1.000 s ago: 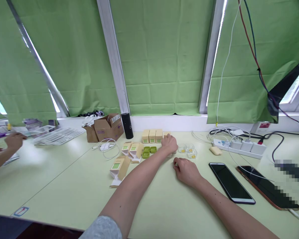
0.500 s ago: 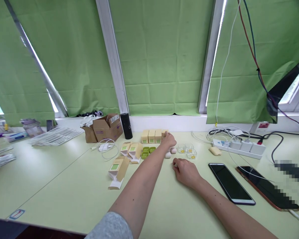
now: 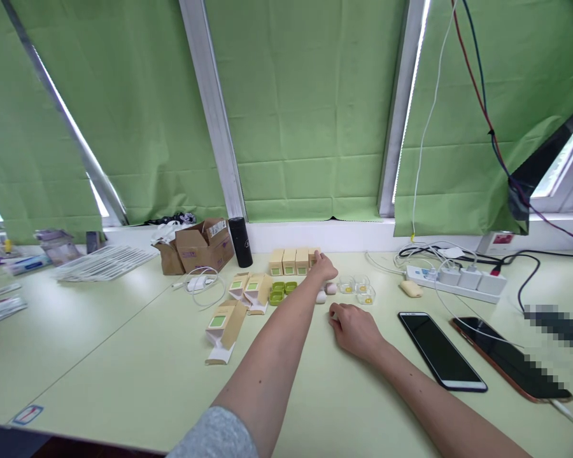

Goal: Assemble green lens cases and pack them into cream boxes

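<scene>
My left hand [image 3: 323, 267] reaches out to the right end of a row of small cream boxes [image 3: 289, 261] with pale green labels. Its fingers are closed on the last small box [image 3: 314, 256], which they partly cover. My right hand [image 3: 356, 327] rests on the table nearer to me, fingers curled in; whatever they hold, if anything, is hidden. Between the hands lie small pinkish-white pieces [image 3: 331, 289], partly behind my left wrist. Clear plastic cups [image 3: 363, 294] with yellow centres stand just beyond my right hand. Green square holders [image 3: 277, 292] sit left of my left forearm.
Opened cream boxes [image 3: 226, 322] lie left of my left forearm. Behind them are a cardboard carton [image 3: 205, 248] and a black bottle [image 3: 240, 242]. To the right are a cream oval object [image 3: 411, 289], two phones [image 3: 442, 350] and a power strip [image 3: 458, 284] with cables.
Both hands hold nearly the same places and poses. The whole view has shifted very slightly, and the hand at the far left edge is out of sight now.
</scene>
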Demonstrator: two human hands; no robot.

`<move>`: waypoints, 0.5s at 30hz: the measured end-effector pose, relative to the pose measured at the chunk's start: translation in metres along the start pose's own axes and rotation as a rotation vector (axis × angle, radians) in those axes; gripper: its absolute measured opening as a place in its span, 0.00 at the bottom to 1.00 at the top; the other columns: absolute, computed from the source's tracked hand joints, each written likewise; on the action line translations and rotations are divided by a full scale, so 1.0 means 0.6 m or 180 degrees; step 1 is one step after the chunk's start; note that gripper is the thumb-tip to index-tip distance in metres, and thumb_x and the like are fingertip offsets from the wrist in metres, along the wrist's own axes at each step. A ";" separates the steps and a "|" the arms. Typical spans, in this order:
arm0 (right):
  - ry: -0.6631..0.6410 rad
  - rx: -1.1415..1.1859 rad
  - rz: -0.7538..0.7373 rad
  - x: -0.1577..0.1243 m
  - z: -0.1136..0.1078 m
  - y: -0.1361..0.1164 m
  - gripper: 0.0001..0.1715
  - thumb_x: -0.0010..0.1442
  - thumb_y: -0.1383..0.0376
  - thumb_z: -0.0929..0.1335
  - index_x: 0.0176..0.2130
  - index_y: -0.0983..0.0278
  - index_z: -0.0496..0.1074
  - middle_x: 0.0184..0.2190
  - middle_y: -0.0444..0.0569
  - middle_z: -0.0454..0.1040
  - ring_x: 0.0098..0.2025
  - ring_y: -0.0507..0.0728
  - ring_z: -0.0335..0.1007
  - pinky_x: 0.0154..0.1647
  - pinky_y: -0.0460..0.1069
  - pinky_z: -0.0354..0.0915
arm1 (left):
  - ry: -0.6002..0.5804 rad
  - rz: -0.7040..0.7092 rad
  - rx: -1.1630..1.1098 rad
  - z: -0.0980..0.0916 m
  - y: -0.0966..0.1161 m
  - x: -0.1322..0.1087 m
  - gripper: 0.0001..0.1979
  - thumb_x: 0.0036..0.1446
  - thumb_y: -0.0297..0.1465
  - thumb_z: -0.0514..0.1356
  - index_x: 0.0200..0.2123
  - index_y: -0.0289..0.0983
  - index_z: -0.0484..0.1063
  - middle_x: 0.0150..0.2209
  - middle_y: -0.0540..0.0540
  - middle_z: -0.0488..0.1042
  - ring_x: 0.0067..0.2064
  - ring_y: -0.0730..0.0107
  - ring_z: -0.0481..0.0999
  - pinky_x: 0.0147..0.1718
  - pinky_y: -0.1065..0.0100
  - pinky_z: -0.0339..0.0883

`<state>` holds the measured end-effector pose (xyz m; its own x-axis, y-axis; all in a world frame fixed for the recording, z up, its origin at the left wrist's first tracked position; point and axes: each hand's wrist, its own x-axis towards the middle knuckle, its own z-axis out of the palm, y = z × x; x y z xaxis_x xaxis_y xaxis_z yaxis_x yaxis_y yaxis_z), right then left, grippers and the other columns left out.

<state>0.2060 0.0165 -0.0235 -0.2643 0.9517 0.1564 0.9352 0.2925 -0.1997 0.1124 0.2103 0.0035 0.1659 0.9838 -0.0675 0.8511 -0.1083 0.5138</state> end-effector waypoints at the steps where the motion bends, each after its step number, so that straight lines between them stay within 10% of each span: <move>1: -0.0010 -0.0006 -0.0001 0.000 -0.001 -0.001 0.08 0.68 0.67 0.64 0.46 0.61 0.70 0.45 0.52 0.79 0.46 0.60 0.76 0.34 0.49 0.55 | -0.0023 -0.0009 -0.0016 0.000 0.001 0.000 0.56 0.51 0.31 0.64 0.74 0.23 0.34 0.74 0.28 0.18 0.74 0.36 0.52 0.69 0.52 0.56; 10: 0.0033 -0.0017 -0.0033 -0.003 -0.004 -0.004 0.08 0.67 0.67 0.64 0.46 0.61 0.71 0.45 0.52 0.80 0.46 0.60 0.76 0.33 0.49 0.54 | -0.0071 0.0036 -0.0165 -0.014 0.004 -0.015 0.59 0.46 0.29 0.64 0.75 0.29 0.33 0.74 0.32 0.15 0.75 0.41 0.47 0.70 0.54 0.52; 15: 0.0002 0.0015 -0.0026 -0.003 -0.004 -0.005 0.09 0.67 0.68 0.64 0.46 0.61 0.71 0.45 0.53 0.79 0.47 0.61 0.76 0.35 0.49 0.56 | 0.0121 0.0538 -0.0316 -0.032 0.000 -0.073 0.45 0.57 0.33 0.61 0.74 0.39 0.45 0.77 0.38 0.29 0.75 0.48 0.51 0.70 0.56 0.53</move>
<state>0.2040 0.0135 -0.0211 -0.2719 0.9492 0.1586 0.9318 0.3008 -0.2029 0.0954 0.1697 0.0229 0.2818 0.9577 0.0584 0.7590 -0.2597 0.5970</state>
